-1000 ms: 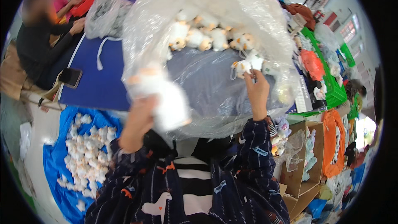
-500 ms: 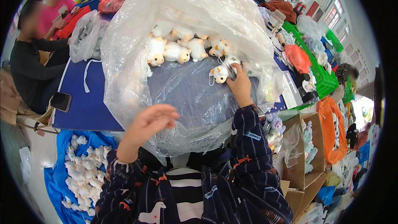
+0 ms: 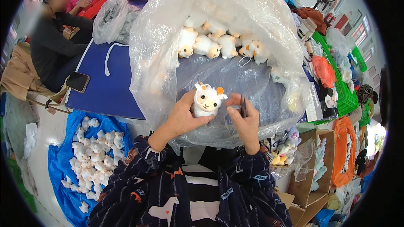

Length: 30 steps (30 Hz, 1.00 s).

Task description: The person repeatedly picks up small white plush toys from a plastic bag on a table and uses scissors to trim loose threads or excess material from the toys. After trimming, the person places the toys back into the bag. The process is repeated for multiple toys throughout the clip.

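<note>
- Toy position: small white plush lamb (image 3: 206, 100) sits upright, face toward the camera, in front of the large clear plastic bag (image 3: 160, 46), just above the person's chest.
- Left hand (image 3: 184, 117): grip closed around the lamb's left side and underside, thumb pressed below its face.
- Right hand (image 3: 244, 120): grip closed on a thin dark tool (image 3: 243, 106), held upright just beside the lamb's right ear; which kind of tool cannot be told.
- Bag interior: more plush lambs (image 3: 210, 44) lie along its far fold, well apart from the hands.
- Edges: blue table (image 3: 105, 88) ends just left of the bag; its near edge runs close to the left wrist.
- Open room: bare blue surface lies left of the bag, bounded by a dark phone (image 3: 77, 82) at the corner.
- Floor left: blue sheet (image 3: 63, 176) holds a heap of white toys.
</note>
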Each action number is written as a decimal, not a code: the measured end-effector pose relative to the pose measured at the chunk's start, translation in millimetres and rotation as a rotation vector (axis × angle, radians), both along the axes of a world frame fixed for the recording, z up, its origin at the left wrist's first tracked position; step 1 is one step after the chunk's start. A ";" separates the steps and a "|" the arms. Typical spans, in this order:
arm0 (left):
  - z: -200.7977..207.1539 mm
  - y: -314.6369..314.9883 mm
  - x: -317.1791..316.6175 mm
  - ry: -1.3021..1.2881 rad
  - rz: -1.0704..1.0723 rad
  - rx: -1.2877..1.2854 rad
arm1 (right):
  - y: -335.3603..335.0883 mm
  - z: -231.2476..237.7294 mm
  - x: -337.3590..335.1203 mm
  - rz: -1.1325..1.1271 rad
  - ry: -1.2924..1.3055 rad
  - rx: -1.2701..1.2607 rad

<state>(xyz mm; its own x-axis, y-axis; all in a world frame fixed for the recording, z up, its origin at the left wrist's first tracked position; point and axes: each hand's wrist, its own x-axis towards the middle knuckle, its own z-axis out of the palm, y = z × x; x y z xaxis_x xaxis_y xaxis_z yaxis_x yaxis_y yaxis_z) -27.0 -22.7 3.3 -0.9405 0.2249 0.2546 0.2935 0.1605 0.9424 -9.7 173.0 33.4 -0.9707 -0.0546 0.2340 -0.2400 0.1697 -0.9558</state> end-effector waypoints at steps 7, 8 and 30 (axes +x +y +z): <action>-9.3 -2.9 2.1 0.070 -0.019 0.050 | -33.3 6.6 -11.0 -0.019 0.134 -0.023; -10.3 -1.8 2.0 0.046 -0.036 0.083 | -35.3 6.6 -11.6 -0.039 0.095 -0.041; -4.1 3.1 0.5 -0.079 -0.112 0.234 | -19.8 19.8 -44.5 0.344 0.032 0.057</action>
